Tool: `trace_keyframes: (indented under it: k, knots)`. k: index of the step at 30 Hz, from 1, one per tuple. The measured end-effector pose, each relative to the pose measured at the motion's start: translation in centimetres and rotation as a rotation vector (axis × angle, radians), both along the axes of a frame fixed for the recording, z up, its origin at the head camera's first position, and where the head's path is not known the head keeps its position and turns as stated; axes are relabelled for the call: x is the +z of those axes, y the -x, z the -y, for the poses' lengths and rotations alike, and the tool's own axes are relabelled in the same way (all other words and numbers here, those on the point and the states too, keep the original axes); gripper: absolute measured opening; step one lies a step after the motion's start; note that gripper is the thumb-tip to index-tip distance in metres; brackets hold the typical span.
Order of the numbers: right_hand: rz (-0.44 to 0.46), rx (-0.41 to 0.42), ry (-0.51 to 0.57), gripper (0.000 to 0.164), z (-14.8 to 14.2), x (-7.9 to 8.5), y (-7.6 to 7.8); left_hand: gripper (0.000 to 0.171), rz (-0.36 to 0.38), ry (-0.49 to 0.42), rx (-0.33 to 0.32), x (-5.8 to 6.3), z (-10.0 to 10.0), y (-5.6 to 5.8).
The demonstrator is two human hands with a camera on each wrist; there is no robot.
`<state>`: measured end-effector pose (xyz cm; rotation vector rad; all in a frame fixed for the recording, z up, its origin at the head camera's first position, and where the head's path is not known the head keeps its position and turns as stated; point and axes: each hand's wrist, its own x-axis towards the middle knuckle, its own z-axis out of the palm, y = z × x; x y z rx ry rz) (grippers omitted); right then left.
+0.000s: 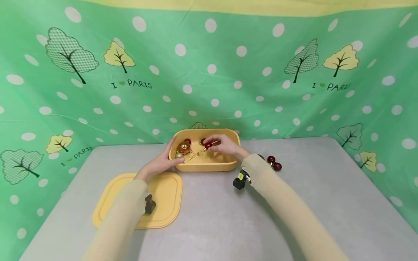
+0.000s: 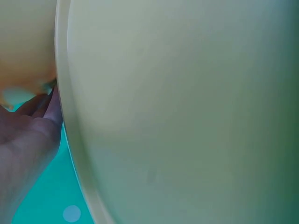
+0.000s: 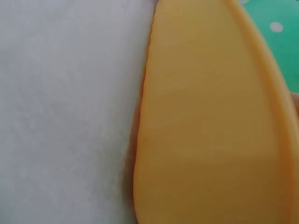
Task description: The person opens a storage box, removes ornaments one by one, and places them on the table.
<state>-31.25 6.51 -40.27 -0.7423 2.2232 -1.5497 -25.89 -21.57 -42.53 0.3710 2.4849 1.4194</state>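
Note:
A yellow plastic box (image 1: 205,167) stands at the back of the table. My left hand (image 1: 160,163) holds its left end, thumb over the front rim and fingers along the outside. My right hand (image 1: 225,145) reaches in over the right side and pinches a dark red Christmas bauble (image 1: 208,145). Another red bauble (image 1: 203,141) is by its fingertips, partly hidden. At the box's left end lie a copper-gold bauble (image 1: 184,147), a pale gold glitter bauble (image 1: 179,154) and a red bauble (image 1: 187,141). In the right wrist view, the box wall (image 3: 210,116) hides the fingers.
The yellow lid (image 1: 163,203) lies flat at front left under my left forearm, filling much of the left wrist view. Right of the box, dark red baubles (image 1: 277,166) lie on the grey table (image 1: 209,217), partly behind my right sleeve. A green dotted cloth (image 1: 212,90) hangs behind.

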Motion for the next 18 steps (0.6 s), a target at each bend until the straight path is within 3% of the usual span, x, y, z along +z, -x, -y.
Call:
trace_keyframes:
  k: [6, 13, 18]
  knots:
    - [-0.051, 0.027, 0.001, 0.036, -1.4, 1.0, -1.2, 0.102, 0.003, -0.006, -0.002, -0.2, 0.1, 0.2]
    - [-0.052, -0.019, 0.072, 0.037, -3.3, 2.2, -1.5, 0.102, 0.000, -0.001, 0.001, -0.3, 0.1, 0.5]
    - [-0.065, -0.036, 0.052, 0.035, -4.6, 2.5, -2.0, 0.103, 0.006, -0.004, -0.004, -0.3, 0.1, 0.4]
